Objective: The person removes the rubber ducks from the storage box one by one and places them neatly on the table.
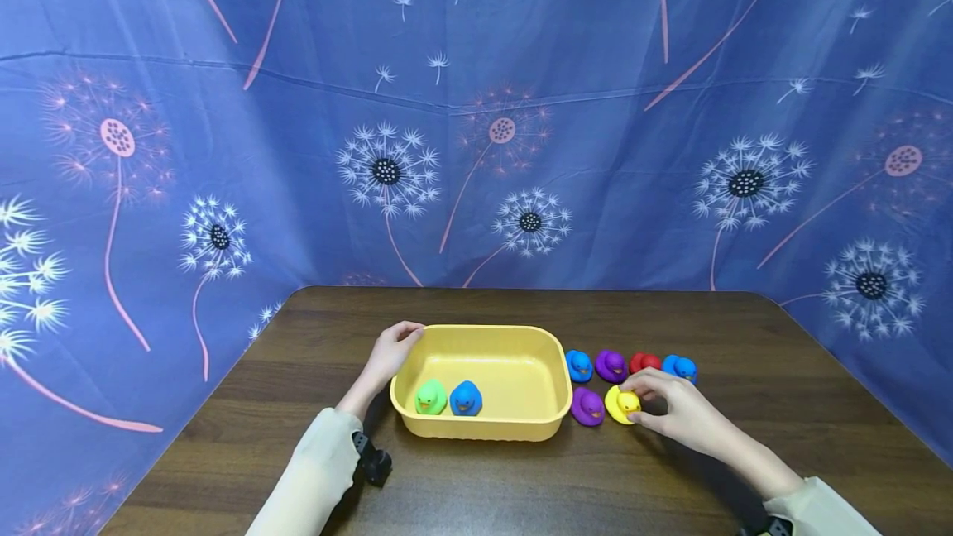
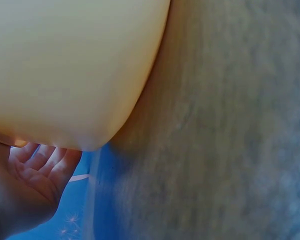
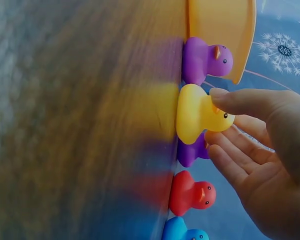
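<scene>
My left hand (image 1: pixel 390 356) holds the far left corner of a yellow plastic tub (image 1: pixel 484 430); its fingers lie along the rim. In the left wrist view the tub's outer wall (image 2: pixel 65 75) hides the fingertips of that hand (image 2: pixel 32 185). A green rubber duck (image 1: pixel 430 398) and a blue one (image 1: pixel 466 399) sit inside, near the front left. With thumb and fingers on either side of its head, my right hand (image 1: pixel 681 410) pinches a yellow rubber duck (image 3: pixel 191 114), which stands on the table right of the tub.
Beside the yellow duck is a purple duck (image 1: pixel 587 407), close to the tub. Behind stands a row: a blue duck (image 1: pixel 578 366), a purple one (image 1: pixel 611 366), a red one (image 1: pixel 644 361) and another blue one (image 1: pixel 680 367). A dandelion-print cloth (image 1: pixel 476 106) hangs behind the wooden table (image 1: pixel 476 490).
</scene>
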`<action>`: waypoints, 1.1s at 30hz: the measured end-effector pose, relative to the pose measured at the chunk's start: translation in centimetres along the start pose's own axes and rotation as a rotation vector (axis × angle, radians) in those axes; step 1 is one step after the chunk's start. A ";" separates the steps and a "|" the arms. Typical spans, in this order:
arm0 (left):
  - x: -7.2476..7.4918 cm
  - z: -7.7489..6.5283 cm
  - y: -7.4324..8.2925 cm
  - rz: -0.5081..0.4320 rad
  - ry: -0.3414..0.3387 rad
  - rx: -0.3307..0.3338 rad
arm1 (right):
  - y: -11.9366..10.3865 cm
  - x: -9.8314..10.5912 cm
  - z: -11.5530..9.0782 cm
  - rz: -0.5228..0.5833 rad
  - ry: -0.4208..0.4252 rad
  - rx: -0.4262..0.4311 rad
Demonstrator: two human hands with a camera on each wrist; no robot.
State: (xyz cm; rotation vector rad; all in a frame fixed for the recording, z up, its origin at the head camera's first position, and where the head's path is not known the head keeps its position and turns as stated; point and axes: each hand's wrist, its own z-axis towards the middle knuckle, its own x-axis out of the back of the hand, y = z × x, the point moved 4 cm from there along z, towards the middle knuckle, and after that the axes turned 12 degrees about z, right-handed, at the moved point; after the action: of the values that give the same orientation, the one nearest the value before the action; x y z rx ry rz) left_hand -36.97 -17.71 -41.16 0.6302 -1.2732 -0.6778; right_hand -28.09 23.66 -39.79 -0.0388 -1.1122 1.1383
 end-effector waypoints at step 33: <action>-0.2 0.0 0.0 0.006 0.005 -0.003 | -1.6 0.9 1.6 -0.022 -0.011 -0.017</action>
State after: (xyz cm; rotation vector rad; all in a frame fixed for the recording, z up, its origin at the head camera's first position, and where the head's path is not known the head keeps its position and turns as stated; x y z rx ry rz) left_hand -37.02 -17.58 -41.30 0.6250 -1.2684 -0.6733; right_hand -28.12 22.81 -37.49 -0.0336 -1.1301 1.1109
